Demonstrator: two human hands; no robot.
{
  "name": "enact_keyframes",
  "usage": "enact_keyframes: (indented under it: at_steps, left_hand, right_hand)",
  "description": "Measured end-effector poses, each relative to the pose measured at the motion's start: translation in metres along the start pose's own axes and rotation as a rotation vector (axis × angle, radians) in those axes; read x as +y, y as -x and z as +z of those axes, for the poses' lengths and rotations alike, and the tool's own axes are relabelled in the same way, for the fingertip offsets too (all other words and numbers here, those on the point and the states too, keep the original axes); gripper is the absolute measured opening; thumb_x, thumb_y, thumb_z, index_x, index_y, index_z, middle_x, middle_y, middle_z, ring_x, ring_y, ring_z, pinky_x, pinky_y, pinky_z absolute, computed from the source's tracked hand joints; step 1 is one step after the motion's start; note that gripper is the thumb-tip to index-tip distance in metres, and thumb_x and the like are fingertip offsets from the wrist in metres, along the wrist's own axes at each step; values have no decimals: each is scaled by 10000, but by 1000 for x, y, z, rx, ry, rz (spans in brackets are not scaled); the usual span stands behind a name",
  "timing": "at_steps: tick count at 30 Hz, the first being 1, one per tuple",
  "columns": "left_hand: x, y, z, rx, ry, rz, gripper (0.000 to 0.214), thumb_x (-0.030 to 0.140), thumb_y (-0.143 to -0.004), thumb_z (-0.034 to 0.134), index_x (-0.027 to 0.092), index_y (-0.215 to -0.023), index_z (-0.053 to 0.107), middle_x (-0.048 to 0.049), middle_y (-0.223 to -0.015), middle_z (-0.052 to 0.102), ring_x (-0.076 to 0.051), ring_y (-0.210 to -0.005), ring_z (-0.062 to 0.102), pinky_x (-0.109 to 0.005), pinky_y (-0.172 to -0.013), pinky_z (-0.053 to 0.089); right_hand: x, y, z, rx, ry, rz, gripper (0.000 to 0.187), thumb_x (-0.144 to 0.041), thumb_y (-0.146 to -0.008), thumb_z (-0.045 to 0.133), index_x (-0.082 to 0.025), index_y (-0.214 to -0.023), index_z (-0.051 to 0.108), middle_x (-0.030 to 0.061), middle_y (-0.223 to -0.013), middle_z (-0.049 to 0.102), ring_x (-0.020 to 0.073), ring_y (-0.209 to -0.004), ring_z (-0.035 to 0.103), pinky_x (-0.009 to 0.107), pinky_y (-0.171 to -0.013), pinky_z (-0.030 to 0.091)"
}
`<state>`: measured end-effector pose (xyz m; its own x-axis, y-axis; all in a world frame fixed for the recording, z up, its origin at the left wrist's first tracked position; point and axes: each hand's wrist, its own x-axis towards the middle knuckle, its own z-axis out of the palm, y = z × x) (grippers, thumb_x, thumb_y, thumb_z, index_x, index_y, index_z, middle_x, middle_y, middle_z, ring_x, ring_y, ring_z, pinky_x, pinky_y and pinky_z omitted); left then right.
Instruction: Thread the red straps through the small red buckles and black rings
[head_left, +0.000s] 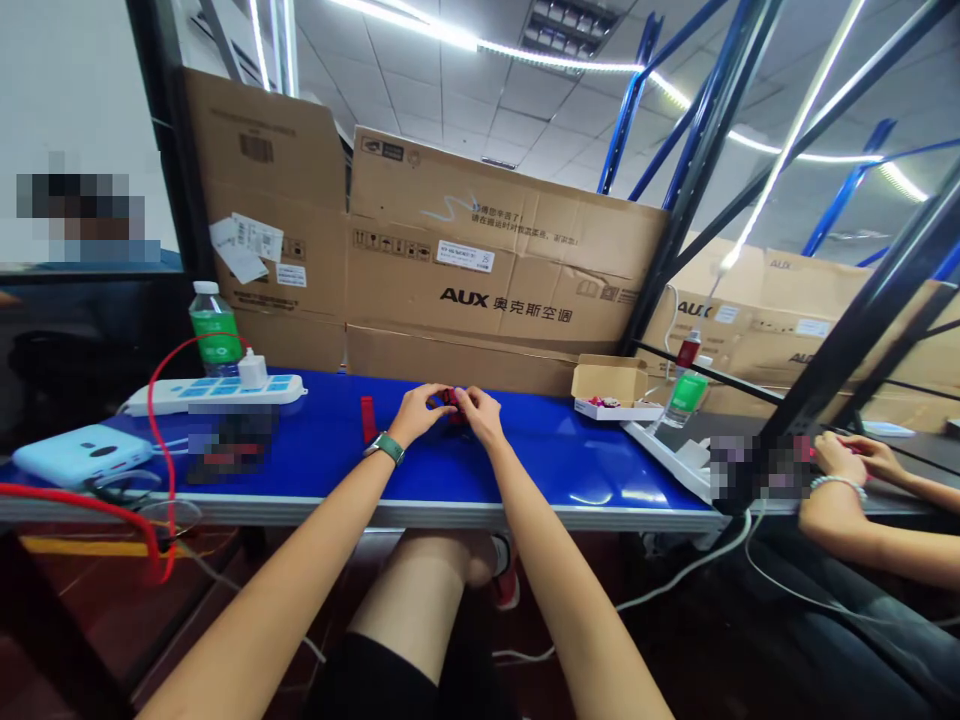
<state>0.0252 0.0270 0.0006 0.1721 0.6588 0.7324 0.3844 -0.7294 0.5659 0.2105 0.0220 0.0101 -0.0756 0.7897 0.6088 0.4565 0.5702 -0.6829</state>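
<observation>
My left hand (pixel 420 412), with a green-banded watch on its wrist, and my right hand (pixel 478 412) meet over the middle of the blue tabletop. Between their fingertips they grip a small red and black piece (pixel 452 400); the fingers cover much of it, so its kind does not show. Both hands are closed on it. Left of my left hand a red strip-like piece (pixel 368 420) stands or lies on the table; I cannot tell which. Toward the back right sits an open small cardboard box (pixel 611 390) with red and white bits inside.
On the left are a white power strip (pixel 217 393) with a charger, a light-blue device (pixel 82 455), a green-labelled bottle (pixel 215 330) and a red cable (pixel 174 450). Cardboard panels (pixel 495 260) back the table. At right, beyond a black post, are a co-worker's hands (pixel 844 460).
</observation>
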Motion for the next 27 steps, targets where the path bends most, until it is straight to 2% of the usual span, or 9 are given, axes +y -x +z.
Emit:
enact_keyframes:
  at_steps: [2,4,10,15,20,23,27]
  left_hand:
    - [3,1,1,-46,-51,57,304,359,-786,764,200,-1043,728,-61,-976,735,-194,-805,674,-317,-778,560]
    - [5,1,3,-67,-55,62,271,327,-793,746,198,-1030,726,-56,-978,727,-177,-764,662,-310,-767,558]
    - [3,1,7,-17,-1,-29,369,346,-745,796,193,-1073,726,-78,-1070,730,-198,-797,694,-334,-790,582]
    - [-6,0,8,28,-24,-90,421,380,-730,816,195,-1100,735,-96,-1116,725,-208,-798,703,-342,-782,593]
    - [-15,2,10,-13,-107,-142,445,431,-707,835,214,-1086,750,-82,-1109,714,-192,-732,689,-317,-720,572]
    - [-20,2,13,-51,-151,-151,452,459,-697,836,226,-1077,760,-75,-1058,724,-195,-713,683,-307,-687,552]
    - [-22,3,18,-105,-172,-164,448,465,-691,835,246,-1077,771,-61,-987,738,-204,-720,683,-306,-698,537]
  right_hand:
    - [-3,1,7,-67,5,-63,383,-547,-919,512,-220,-745,612,1,-716,599,175,-728,542,279,-732,410]
    - [-2,0,11,-69,-9,-113,379,-520,-933,489,-211,-746,603,-10,-688,577,156,-666,508,268,-673,386]
    - [4,-3,10,-21,-123,-99,389,-521,-926,459,-211,-700,520,-14,-661,518,152,-648,466,274,-641,362]
    - [5,-7,10,73,-306,-19,416,-577,-897,509,-212,-697,520,-17,-638,517,143,-621,467,267,-624,387]
    - [10,-16,3,288,-732,146,401,-602,-827,593,-220,-743,507,-20,-635,520,133,-566,467,263,-566,415]
    - [14,-21,-7,371,-940,219,358,-562,-826,595,-228,-752,488,-3,-657,546,151,-599,524,294,-616,471]
    - [18,-23,-20,399,-1008,265,357,-554,-873,523,-240,-714,463,20,-680,567,184,-690,581,353,-730,517]
